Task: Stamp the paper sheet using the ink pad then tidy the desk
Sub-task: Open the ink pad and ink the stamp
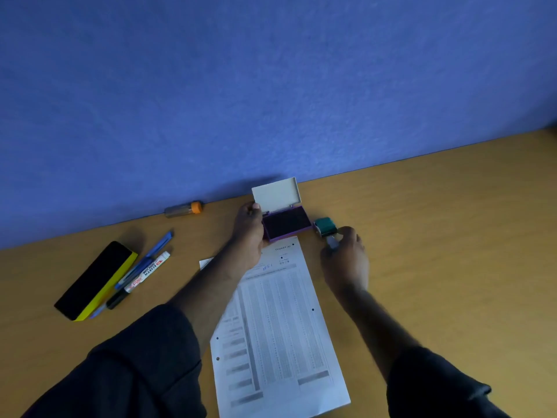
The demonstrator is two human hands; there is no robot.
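Centre frame, my left hand (248, 229) grips the open ink pad (286, 226) while my right hand (343, 251) pinches the green stamp (323, 227) just right of it.

A blue wall (271, 86) with a fine, grainy texture fills the upper half of the view and meets the bench (452, 236) along a straight, slanting line. The bench top is smooth, yellowish-brown wood laminate. The light is dim and cool, and soft shadows fall on the wall just above that line, near the middle.
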